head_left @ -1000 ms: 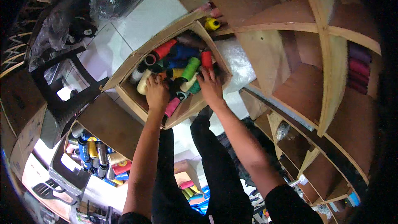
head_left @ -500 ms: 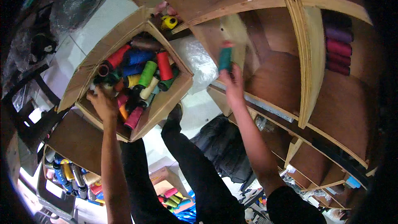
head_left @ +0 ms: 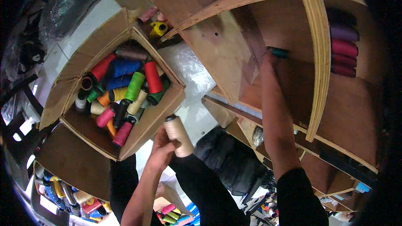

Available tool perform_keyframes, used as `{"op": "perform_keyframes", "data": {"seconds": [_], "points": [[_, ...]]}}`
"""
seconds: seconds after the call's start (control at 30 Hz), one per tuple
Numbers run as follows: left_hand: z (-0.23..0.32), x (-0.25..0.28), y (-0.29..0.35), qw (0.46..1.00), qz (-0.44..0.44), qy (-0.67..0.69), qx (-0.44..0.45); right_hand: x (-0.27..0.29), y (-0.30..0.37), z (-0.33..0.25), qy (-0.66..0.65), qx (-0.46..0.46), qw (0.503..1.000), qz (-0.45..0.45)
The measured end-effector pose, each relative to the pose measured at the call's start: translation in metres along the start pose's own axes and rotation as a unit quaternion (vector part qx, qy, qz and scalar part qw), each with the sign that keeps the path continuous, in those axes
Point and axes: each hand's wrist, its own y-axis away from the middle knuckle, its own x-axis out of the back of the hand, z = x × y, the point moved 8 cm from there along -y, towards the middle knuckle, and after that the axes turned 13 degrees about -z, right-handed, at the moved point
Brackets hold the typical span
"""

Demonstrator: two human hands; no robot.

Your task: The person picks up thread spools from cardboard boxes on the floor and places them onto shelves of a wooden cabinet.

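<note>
My left hand [head_left: 160,150] is wrapped round a beige thread spool [head_left: 180,136], holding it tilted just off the near right side of the cardboard box [head_left: 153,123]. Inside the box lies a jumble of thread spools, among them a bright green spool [head_left: 135,87], a red spool [head_left: 153,78] and a blue spool [head_left: 124,68]. My right arm reaches into a wooden shelf compartment [head_left: 289,25]. There my right hand [head_left: 268,57], dim and partly hidden by its own wrist, grips a dark teal thread spool [head_left: 280,52], which lies sideways near the back.
Beyond an upright plywood divider [head_left: 314,58], purple and crimson spools [head_left: 344,48] form a stack. A yellow spool [head_left: 158,29] sits behind the box. Clear plastic wrapping [head_left: 186,65] lies between box and shelf. More spools [head_left: 63,190] fill a container at lower left.
My left hand has come out of the box to the right, bringing the beige spool. My right hand has carried the teal spool deeper into the shelf compartment and turned it from upright to sideways.
</note>
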Motion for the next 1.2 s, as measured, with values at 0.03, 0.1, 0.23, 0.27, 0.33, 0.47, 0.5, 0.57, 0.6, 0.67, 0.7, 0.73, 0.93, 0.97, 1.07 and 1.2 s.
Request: {"op": "perform_keyframes", "data": {"seconds": [0.03,0.1,0.23,0.27,0.33,0.47,0.5,0.57,0.6,0.67,0.7,0.73,0.93,0.97,1.07,1.2], "points": [[0.006,0.003,-0.003,1.0,0.006,-0.004,-0.011,-0.001,-0.008,0.002,0.034,-0.006,0.999,0.01],[0.015,0.006,-0.003,1.0,0.022,0.01,-0.012,0.001,-0.015,0.015,0.078,-0.012,0.997,0.014],[0.048,-0.008,-0.002,0.999,0.012,-0.028,-0.03,0.004,-0.027,0.026,0.129,-0.011,0.991,0.011],[0.055,-0.009,-0.002,0.999,0.007,-0.043,-0.033,0.002,-0.028,0.026,0.141,-0.007,0.99,0.008],[0.065,-0.006,-0.001,0.998,0.003,-0.035,-0.054,0.001,-0.035,0.023,0.165,0.005,0.986,0.006],[0.076,0.006,-0.004,0.996,0.0,-0.047,-0.076,0.008,-0.037,0.011,0.209,0.023,0.978,0.01],[0.077,0.007,-0.004,0.997,0.001,-0.04,-0.069,0.009,-0.032,0.007,0.215,0.029,0.976,0.008],[0.084,0.003,-0.008,0.994,-0.012,-0.065,-0.084,0.02,-0.019,-0.007,0.244,0.043,0.969,0.023],[0.084,0.004,-0.011,0.994,-0.015,-0.065,-0.088,0.021,-0.007,-0.016,0.255,0.061,0.964,0.035],[0.088,0.001,-0.013,0.993,-0.008,-0.076,-0.09,0.014,0.04,-0.045,0.241,0.129,0.962,0.028],[0.091,-0.002,-0.015,0.994,-0.012,-0.07,-0.087,0.007,0.065,-0.055,0.189,0.159,0.969,-0.019],[0.093,0.003,-0.015,0.994,-0.015,-0.069,-0.087,-0.022,0.1,-0.058,0.099,0.163,0.974,-0.119],[0.104,-0.002,-0.011,0.98,0.006,-0.176,-0.092,-0.143,0.417,-0.037,0.09,0.092,0.73,-0.672],[0.104,-0.009,-0.013,0.97,-0.004,-0.231,-0.082,-0.147,0.429,-0.036,0.119,0.162,0.736,-0.647],[0.108,-0.011,-0.007,0.906,0.015,-0.418,-0.067,-0.138,0.429,-0.04,0.088,0.13,0.767,-0.622],[0.11,0.018,0.0,0.888,0.054,-0.455,-0.037,-0.095,0.359,-0.077,-0.104,0.065,0.885,-0.449]]}}
